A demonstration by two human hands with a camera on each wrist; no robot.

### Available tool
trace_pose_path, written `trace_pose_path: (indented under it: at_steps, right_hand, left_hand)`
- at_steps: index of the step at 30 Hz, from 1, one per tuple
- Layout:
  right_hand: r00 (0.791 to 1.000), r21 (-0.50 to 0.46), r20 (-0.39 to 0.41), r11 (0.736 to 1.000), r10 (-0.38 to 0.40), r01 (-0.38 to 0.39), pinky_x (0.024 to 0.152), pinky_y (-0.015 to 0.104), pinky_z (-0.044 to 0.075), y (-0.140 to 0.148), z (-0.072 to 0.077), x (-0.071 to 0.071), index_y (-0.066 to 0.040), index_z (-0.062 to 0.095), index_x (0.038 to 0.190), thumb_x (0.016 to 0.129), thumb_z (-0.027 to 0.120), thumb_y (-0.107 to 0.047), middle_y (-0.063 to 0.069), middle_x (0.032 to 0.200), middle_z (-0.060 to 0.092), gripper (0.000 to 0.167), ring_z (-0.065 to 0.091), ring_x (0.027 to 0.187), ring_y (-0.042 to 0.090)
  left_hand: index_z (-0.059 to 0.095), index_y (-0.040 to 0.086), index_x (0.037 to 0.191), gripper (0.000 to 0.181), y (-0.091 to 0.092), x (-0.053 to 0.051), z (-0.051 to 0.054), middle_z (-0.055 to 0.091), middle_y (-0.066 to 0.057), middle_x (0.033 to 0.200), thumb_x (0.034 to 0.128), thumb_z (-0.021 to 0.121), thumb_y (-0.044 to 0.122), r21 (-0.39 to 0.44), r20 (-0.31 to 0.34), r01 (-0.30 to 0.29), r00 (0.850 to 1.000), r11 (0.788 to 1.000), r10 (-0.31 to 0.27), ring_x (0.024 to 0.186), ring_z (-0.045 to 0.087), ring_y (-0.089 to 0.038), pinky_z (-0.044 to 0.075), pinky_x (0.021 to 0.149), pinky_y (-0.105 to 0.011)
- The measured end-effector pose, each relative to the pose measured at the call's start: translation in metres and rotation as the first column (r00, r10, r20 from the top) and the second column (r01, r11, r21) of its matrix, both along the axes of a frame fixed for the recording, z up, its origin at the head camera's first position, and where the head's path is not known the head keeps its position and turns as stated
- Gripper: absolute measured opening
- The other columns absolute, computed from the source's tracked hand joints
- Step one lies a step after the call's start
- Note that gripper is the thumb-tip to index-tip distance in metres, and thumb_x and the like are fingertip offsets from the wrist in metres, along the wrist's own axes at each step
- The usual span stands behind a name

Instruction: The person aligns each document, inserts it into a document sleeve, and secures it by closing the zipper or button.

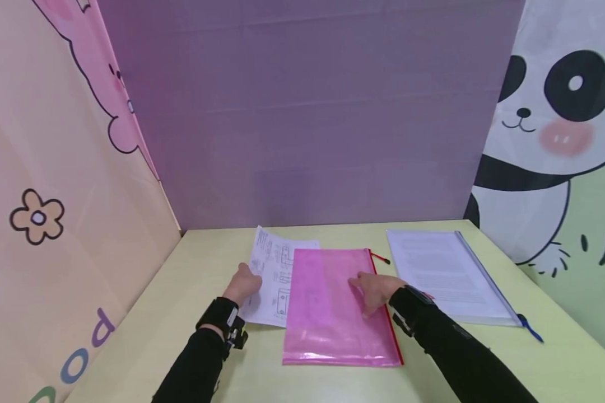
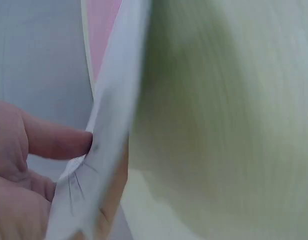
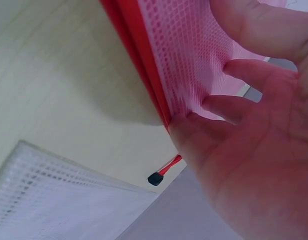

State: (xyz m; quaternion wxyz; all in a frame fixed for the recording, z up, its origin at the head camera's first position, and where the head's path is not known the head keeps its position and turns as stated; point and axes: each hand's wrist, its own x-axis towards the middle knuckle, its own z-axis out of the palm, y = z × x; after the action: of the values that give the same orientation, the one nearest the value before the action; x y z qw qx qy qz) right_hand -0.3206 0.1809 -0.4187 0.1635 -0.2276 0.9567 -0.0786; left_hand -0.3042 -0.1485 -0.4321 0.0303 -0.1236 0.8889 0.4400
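A printed sheet of paper (image 1: 269,274) with text and line drawings lies left of a pink zip pouch (image 1: 333,336), its right part hidden beneath the pouch. My left hand (image 1: 243,284) pinches the paper's left edge; in the left wrist view the thumb (image 2: 61,141) is on one face and fingers show behind the other. The pouch has a red zip along its right side. My right hand (image 1: 375,288) rests on the right part of the pouch, its fingertips touching the mesh surface (image 3: 181,60) beside the red zip edge (image 3: 139,60).
Right of the pouch lies a clear zip pouch (image 1: 433,274) with printed paper inside and a blue zip pull (image 1: 530,328). The pink pouch's red pull (image 1: 380,258) sticks out between them. Behind the pale table (image 1: 222,252) stands a purple panel (image 1: 312,112), with patterned cloth at both sides.
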Motion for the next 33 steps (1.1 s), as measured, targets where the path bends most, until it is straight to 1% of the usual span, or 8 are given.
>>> trace_pose_path:
  at_steps: [6, 11, 14, 19, 22, 27, 30, 33]
  right_hand:
    - [1.000, 0.015, 0.006, 1.000, -0.005, 0.005, 0.114, 0.056, 0.035, 0.000, 0.000, -0.001, -0.006, 0.042, 0.154, 0.079, 0.087, -0.012, 0.025, 0.158, 0.034, 0.088, 0.038, 0.142, 0.042]
    - [1.000, 0.002, 0.021, 1.000, -0.010, 0.010, 0.115, 0.057, 0.033, 0.000, -0.002, -0.002, -0.005, 0.041, 0.155, 0.079, 0.086, -0.011, 0.025, 0.159, 0.031, 0.088, 0.034, 0.144, 0.044]
    - [1.000, -0.003, 0.021, 1.000, 0.003, -0.003, 0.115, 0.057, 0.033, 0.000, -0.004, -0.002, -0.004, 0.041, 0.154, 0.079, 0.085, -0.011, 0.025, 0.159, 0.031, 0.087, 0.034, 0.144, 0.044]
    - [1.000, -0.010, 0.025, 1.000, 0.019, -0.018, 0.115, 0.057, 0.032, 0.001, -0.002, 0.000, -0.003, 0.041, 0.154, 0.080, 0.085, -0.013, 0.027, 0.158, 0.031, 0.087, 0.034, 0.144, 0.043]
    - [0.999, -0.013, 0.026, 1.000, 0.027, -0.026, 0.115, 0.057, 0.033, 0.002, -0.001, -0.001, -0.003, 0.040, 0.155, 0.080, 0.085, -0.014, 0.027, 0.159, 0.030, 0.088, 0.033, 0.145, 0.045]
    - [0.999, -0.040, 0.038, 0.999, 0.031, -0.029, 0.115, 0.058, 0.031, 0.005, -0.003, -0.003, -0.006, 0.038, 0.156, 0.081, 0.084, -0.014, 0.025, 0.162, 0.026, 0.089, 0.029, 0.147, 0.045]
    - [0.999, -0.099, 0.041, 0.995, 0.031, -0.027, 0.116, 0.058, 0.030, 0.004, -0.005, -0.003, -0.006, 0.039, 0.156, 0.081, 0.082, -0.009, 0.025, 0.163, 0.024, 0.087, 0.025, 0.149, 0.044]
    - [0.999, -0.163, 0.022, 0.986, 0.040, -0.036, 0.116, 0.057, 0.031, 0.001, -0.008, -0.002, -0.006, 0.043, 0.154, 0.080, 0.079, -0.005, 0.026, 0.163, 0.024, 0.082, 0.025, 0.149, 0.044]
  left_hand:
    - [0.041, -0.013, 0.130, 0.044, -0.014, 0.004, 0.011, 0.054, -0.024, 0.110, 0.0933, 0.045, 0.009, -0.003, -0.040, -0.009, 0.999, 1.000, 0.008, 0.098, 0.056, -0.035, 0.049, 0.082, -0.042]
    - [0.044, -0.009, 0.124, 0.038, -0.028, 0.010, 0.020, 0.058, -0.024, 0.106, 0.0901, 0.052, 0.005, -0.030, -0.076, 0.018, 0.997, 0.999, -0.021, 0.089, 0.061, -0.033, 0.051, 0.072, -0.037]
    - [0.041, -0.010, 0.128, 0.042, -0.033, 0.015, 0.026, 0.058, -0.026, 0.106, 0.0905, 0.054, 0.004, -0.131, -0.087, 0.032, 0.995, 0.991, -0.043, 0.086, 0.062, -0.033, 0.052, 0.070, -0.039]
    - [0.030, -0.010, 0.141, 0.055, -0.037, 0.017, 0.040, 0.058, -0.032, 0.109, 0.0921, 0.051, 0.003, -0.307, -0.128, 0.009, 0.990, 0.952, -0.051, 0.084, 0.061, -0.037, 0.051, 0.068, -0.043]
    - [0.028, -0.006, 0.147, 0.057, -0.040, 0.018, 0.054, 0.059, -0.034, 0.109, 0.0947, 0.049, 0.003, -0.347, -0.189, -0.005, 0.980, 0.938, -0.065, 0.083, 0.062, -0.038, 0.051, 0.066, -0.044]
    - [0.032, -0.004, 0.143, 0.051, -0.039, 0.023, 0.076, 0.061, -0.034, 0.109, 0.0963, 0.049, 0.004, -0.367, -0.303, -0.038, 0.950, 0.929, -0.081, 0.081, 0.064, -0.039, 0.051, 0.063, -0.045]
    - [0.032, -0.003, 0.142, 0.048, -0.036, 0.026, 0.085, 0.060, -0.034, 0.113, 0.0977, 0.049, 0.004, -0.351, -0.352, -0.059, 0.933, 0.934, -0.073, 0.084, 0.064, -0.041, 0.051, 0.065, -0.046]
    - [0.031, -0.002, 0.143, 0.048, -0.032, 0.028, 0.091, 0.059, -0.034, 0.117, 0.0990, 0.049, 0.004, -0.309, -0.413, -0.075, 0.909, 0.948, -0.063, 0.091, 0.063, -0.043, 0.051, 0.069, -0.048]
